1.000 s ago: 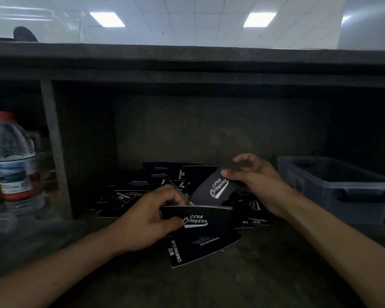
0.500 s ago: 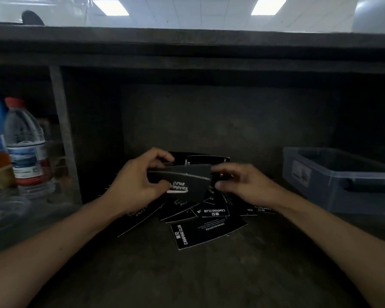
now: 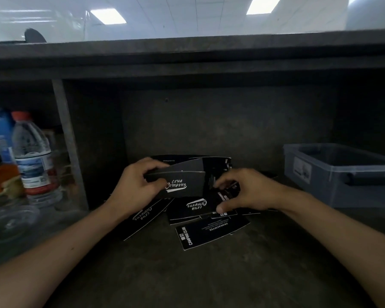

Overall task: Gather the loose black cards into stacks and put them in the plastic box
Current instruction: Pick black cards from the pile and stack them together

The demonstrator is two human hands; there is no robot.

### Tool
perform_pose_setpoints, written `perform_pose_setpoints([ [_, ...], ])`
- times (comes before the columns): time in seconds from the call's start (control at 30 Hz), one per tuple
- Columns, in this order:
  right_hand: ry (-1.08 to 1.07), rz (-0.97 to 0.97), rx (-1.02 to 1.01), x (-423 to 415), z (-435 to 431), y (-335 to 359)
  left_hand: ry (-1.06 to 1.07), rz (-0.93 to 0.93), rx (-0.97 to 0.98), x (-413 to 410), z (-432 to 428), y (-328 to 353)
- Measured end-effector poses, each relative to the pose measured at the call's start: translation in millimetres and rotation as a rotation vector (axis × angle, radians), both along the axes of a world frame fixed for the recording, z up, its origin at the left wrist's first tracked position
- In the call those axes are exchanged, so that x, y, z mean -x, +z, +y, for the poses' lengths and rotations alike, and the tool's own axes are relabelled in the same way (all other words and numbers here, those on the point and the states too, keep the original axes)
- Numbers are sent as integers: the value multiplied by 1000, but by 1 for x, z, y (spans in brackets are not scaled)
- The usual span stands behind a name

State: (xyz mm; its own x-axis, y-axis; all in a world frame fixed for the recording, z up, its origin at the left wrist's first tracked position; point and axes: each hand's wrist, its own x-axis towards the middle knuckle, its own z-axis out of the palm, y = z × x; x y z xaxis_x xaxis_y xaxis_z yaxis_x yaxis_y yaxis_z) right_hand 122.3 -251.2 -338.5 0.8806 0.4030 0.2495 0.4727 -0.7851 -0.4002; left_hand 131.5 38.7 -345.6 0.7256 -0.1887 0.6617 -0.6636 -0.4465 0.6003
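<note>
Card passed over, the right hand reaches for another.
Nearest, loose black cards [image 3: 211, 234] still litter the shelf [image 3: 187, 274]. Above them the left hand [image 3: 138, 187] grips the stack [image 3: 182, 183], which now includes the card the right hand [image 3: 249, 192] carried a second ago. That hand pinches the next card [image 3: 226, 196]. The plastic box [image 3: 342, 174] stands apart, behind right.

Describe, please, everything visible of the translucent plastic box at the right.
The translucent grey-blue plastic box is rectangular and open-topped, with a thicker rim. A pale label sits on its end wall, the one toward the loose black cards, and a dark handle on its long side. It stands upright on the dark shelf. Its inside is too dark to judge. Neither the cards nor the right hand touch it.
</note>
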Motion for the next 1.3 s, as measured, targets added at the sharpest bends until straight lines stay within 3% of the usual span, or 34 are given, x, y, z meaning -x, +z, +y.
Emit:
perform_pose_setpoints([
  [0.13,-137,200,-180,-8,-9,6,-54,39,-21,4,0,1],
  [0.27,-138,399,-841,-8,-27,14,-196,77,-148,11,-4,-3],
  [0.33,-126,278,-1025,-9,-26,19,-237,80,-226,11,-5,-5],
  [0.5,44,36,-1154,-1,-3,21,-239,48,-268,8,-6,-7],
  [0.7,107,29,-1008,7,21,14,-229,163,-171,5,-6,-12],
  [0.87,179,349,-735,6,23,4,-195,178,-155,4,-8,-13],
  [1.0,90,219,-895,3,20,13,-191,158,-159,2,-7,-11],
  [1.07,26,53,-939,1,9,24,-198,144,-181,3,-7,-11],
  [1.17,-6,-185,-653,2,-6,26,-205,143,-189,4,-7,-10],
  [1.3,101,-47,-375,1,-2,10,-218,166,-167,6,-7,-9],
])
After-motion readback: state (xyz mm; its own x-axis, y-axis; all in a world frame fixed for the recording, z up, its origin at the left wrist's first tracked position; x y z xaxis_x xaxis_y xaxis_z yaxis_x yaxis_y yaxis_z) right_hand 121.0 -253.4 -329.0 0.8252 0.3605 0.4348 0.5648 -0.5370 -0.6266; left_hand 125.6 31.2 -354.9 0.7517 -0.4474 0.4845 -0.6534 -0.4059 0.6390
